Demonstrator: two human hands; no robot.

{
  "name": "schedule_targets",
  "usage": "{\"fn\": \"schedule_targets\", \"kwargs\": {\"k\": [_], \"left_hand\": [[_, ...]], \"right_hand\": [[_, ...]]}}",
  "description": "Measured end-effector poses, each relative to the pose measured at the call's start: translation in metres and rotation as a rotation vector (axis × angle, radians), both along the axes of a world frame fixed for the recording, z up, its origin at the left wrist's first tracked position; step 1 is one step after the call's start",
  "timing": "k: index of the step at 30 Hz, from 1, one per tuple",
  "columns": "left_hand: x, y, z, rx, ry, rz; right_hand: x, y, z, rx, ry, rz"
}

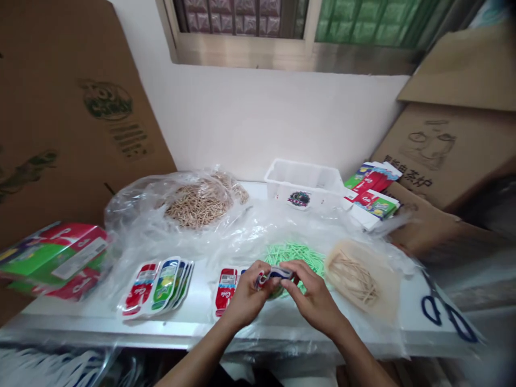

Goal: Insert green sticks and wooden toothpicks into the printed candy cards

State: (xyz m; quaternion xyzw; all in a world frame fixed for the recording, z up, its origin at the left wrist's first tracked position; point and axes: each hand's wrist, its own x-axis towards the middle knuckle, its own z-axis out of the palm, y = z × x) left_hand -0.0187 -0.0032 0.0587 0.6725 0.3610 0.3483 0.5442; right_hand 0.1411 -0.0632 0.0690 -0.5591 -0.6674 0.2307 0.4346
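My left hand and my right hand meet above the table's front part, both closed on one small package with a dark blue and white edge. Fingers cover much of it. Just behind them lies a heap of thin green sticks. Beside my left hand, a red and white cola pack rests flat, partly hidden by the hand. Farther left, several red, green and blue packs overlap in a fanned row. To the right of my right hand, pale sticks lie in a translucent bag.
Brown sticks fill a clear bag at the back left. A white plastic bin stands by the wall. Blue-handled scissors lie at the right edge. Cartons flank the table, and colourful boxes sit at the left.
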Motion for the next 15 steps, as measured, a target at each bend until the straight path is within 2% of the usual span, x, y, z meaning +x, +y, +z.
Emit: {"fn": "schedule_targets", "kwargs": {"k": [3, 5, 7, 9, 10, 12, 15], "left_hand": [[0.014, 0.001, -0.005, -0.1, -0.003, 0.046], [0.023, 0.0, -0.006, -0.244, -0.059, 0.034], [0.029, 0.0, -0.005, -0.354, -0.118, 0.025], [0.033, 0.0, -0.003, -0.408, -0.163, 0.036], [0.034, 0.001, -0.003, -0.426, -0.183, 0.036], [0.035, 0.002, -0.003, -0.468, -0.221, 0.026], [0.038, 0.003, -0.007, -0.521, -0.243, 0.012]], "right_hand": [[0.025, -0.007, 0.002, -0.048, -0.028, 0.004], [0.059, -0.01, 0.003, -0.108, -0.117, 0.027], [0.106, -0.015, 0.001, -0.233, -0.341, 0.005], [0.152, -0.02, -0.008, -0.464, -0.763, -0.034], [0.171, -0.022, -0.015, -0.526, -0.842, -0.053], [0.196, -0.025, -0.03, -0.602, -0.924, -0.05], [0.205, -0.023, -0.049, -0.639, -0.96, -0.018]]}}
